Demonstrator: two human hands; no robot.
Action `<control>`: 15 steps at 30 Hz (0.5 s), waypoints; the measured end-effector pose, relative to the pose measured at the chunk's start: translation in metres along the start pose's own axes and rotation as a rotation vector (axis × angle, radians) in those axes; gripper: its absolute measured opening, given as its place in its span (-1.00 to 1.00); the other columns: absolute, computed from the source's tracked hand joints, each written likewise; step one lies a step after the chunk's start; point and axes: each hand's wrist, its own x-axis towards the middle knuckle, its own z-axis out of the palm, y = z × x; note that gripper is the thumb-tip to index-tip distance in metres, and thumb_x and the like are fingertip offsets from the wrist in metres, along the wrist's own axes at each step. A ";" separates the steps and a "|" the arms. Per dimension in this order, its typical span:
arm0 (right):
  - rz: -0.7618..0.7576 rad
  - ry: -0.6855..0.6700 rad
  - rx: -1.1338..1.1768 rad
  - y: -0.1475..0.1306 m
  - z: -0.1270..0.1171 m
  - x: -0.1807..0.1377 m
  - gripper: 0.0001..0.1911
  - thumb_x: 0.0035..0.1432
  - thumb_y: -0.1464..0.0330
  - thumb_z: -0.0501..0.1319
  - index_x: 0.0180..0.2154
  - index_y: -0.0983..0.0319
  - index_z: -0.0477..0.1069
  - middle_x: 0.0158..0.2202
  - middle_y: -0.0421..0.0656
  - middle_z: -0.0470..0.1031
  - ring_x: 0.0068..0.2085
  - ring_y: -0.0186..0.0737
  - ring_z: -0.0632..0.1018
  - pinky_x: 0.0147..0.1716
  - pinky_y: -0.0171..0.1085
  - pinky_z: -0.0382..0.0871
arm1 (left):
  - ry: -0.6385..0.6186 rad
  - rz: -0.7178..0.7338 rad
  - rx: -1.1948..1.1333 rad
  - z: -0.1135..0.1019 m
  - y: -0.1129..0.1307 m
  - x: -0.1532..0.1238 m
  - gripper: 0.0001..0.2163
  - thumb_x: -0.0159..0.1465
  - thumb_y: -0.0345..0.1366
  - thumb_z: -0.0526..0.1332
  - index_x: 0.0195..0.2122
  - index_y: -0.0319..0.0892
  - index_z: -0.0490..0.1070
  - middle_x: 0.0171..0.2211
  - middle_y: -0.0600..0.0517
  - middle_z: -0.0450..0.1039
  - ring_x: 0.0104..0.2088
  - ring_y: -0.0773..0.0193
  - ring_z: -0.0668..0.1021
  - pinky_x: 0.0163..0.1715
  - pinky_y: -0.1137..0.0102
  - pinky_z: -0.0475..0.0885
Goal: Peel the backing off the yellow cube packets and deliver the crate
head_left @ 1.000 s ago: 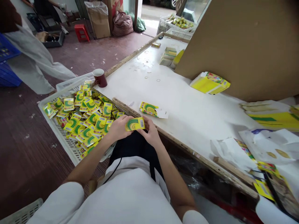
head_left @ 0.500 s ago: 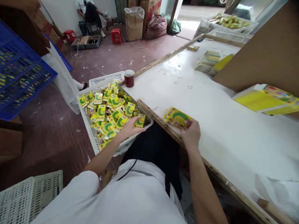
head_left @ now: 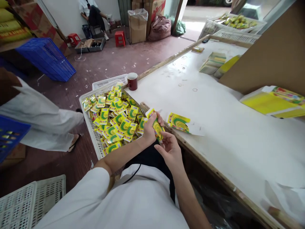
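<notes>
While our left hand (head_left: 149, 128) clasps a yellow packet (head_left: 157, 127) and our right hand (head_left: 170, 151) pinches its lower end, we see the packet-filled crate (head_left: 95, 140) just left, and the table rail (head_left: 197, 156) between the hands and a small stack (head_left: 179, 121).

Left hand (head_left: 149, 128) out of crate (head_left: 95, 140), now gripping one packet (head_left: 157, 127) lifted over table edge. Right hand (head_left: 170, 151) off stack (head_left: 179, 121), drawn back, fingertips at packet's lower end. Person in white (head_left: 35, 117) entered at left.
</notes>
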 end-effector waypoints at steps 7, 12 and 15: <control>-0.086 0.183 -0.065 0.005 -0.015 0.009 -0.63 -0.02 0.27 0.44 -0.15 0.17 0.45 -0.29 -0.19 0.55 -0.25 -0.27 0.56 -0.23 -0.26 0.47 | -0.086 0.067 0.201 -0.014 -0.012 -0.010 -0.41 0.08 0.29 0.26 -0.13 -0.14 0.38 -0.38 0.09 0.39 -0.39 0.36 0.46 -0.33 0.44 0.41; -0.120 0.322 -0.149 0.006 -0.048 0.010 -0.69 -0.08 0.21 0.47 -0.34 0.22 0.50 -0.37 -0.19 0.58 -0.34 -0.22 0.58 -0.29 -0.18 0.52 | -0.152 0.004 0.420 -0.033 -0.014 -0.005 -0.58 0.14 0.11 0.34 -0.28 -0.20 0.50 -0.36 0.05 0.52 -0.29 0.28 0.55 -0.13 0.34 0.45; -0.218 0.341 -0.350 0.005 -0.070 0.005 -0.79 0.01 0.25 0.43 -0.30 0.20 0.56 -0.36 -0.20 0.60 -0.35 -0.22 0.57 -0.30 -0.19 0.51 | -0.262 0.010 0.592 -0.035 0.004 -0.002 -0.52 0.22 0.15 0.24 -0.17 -0.22 0.52 -0.17 -0.08 0.58 -0.11 0.14 0.58 0.00 0.24 0.44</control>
